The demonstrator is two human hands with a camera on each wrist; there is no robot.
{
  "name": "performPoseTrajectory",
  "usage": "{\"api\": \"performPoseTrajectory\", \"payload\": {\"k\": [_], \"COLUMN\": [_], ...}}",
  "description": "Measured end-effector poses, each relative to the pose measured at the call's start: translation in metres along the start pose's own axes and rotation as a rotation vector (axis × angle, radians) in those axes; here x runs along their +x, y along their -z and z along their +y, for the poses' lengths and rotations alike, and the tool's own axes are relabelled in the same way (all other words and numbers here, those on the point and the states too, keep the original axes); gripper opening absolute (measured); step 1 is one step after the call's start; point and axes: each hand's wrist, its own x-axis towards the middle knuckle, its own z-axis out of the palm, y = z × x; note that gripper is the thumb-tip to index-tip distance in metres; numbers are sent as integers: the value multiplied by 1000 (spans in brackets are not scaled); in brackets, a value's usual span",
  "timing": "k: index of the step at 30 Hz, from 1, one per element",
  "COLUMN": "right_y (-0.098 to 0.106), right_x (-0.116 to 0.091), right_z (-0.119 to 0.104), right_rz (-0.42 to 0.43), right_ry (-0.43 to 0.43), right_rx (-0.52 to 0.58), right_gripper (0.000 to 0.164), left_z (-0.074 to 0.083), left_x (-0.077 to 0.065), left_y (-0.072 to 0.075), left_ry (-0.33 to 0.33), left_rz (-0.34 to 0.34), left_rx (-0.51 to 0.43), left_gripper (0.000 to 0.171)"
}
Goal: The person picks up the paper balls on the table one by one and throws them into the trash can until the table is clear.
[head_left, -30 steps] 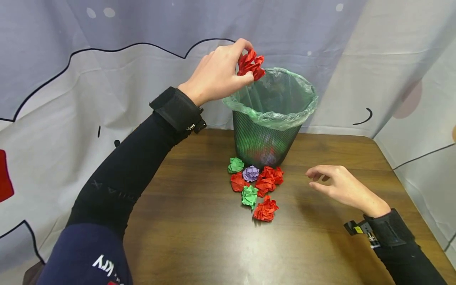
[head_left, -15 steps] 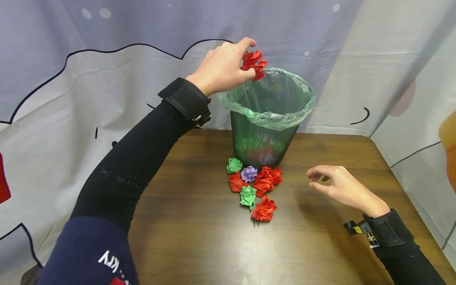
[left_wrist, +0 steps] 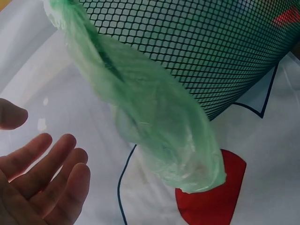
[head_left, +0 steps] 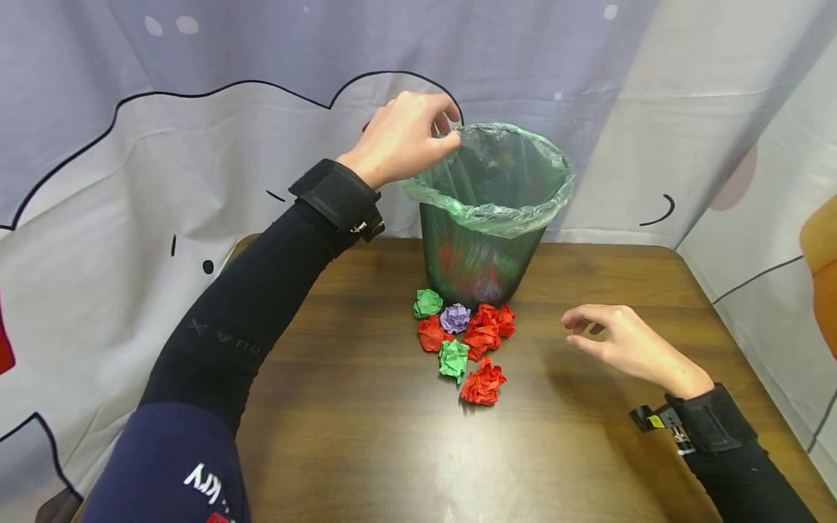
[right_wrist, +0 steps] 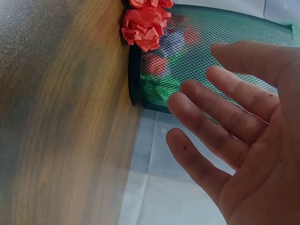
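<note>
My left hand hovers at the left rim of a black mesh wastebasket, its thumb and fingers apart with nothing between them. In the left wrist view the fingers are loosely bent beside the green plastic liner. Crumpled paper shows dimly through the mesh. My right hand is held over the table to the right, fingers relaxed, holding nothing. Nearest to it lies a clump of red crumpled paper against the basket's base. A single red paper ball lies closest to me.
Two green paper balls, a purple paper ball and another red paper ball lie in front of the basket. The wooden table ends at a printed curtain behind.
The red paper ball left my left hand and dropped into the wastebasket, where more red shows through the mesh. The left hand has lowered slightly. My right hand stays where it was.
</note>
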Motion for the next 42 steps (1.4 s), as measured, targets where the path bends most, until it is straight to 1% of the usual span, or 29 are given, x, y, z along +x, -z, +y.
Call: {"api": "performPoseTrajectory", "payload": {"k": [4, 8, 15, 19, 24, 30, 35, 42], "right_y": [-1, -2, -4, -5, -7, -12, -14, -17], "right_x": [0, 0, 1, 2, 2, 4, 6, 8], "right_z": [0, -1, -3, -3, -1, 0, -3, -4], "right_rz": [-1, -3, -14, -20, -44, -95, -128, -117], "right_ry": [-1, -1, 8, 5, 0, -9, -22, -3], "right_rx": [3, 4, 20, 31, 48, 56, 54, 46], "right_gripper": [21, 21, 21, 20, 21, 26, 31, 35], "left_z": [-4, -6, -11, -14, -18, -23, -27, -34], "left_x": [-7, -18, -49, -65, -84, -104, -121, -142], "left_y": [-2, -5, -14, -21, -31, -47, -62, -83], "left_ry": [-20, -42, -108, -133, -149, -173, -164, -143], "left_rz": [19, 33, 80, 104, 129, 152, 134, 115], "left_rx": [-18, -23, -21, -21, -27, -21, -31, -50], "left_gripper": [33, 29, 24, 22, 19, 15, 15, 13]}}
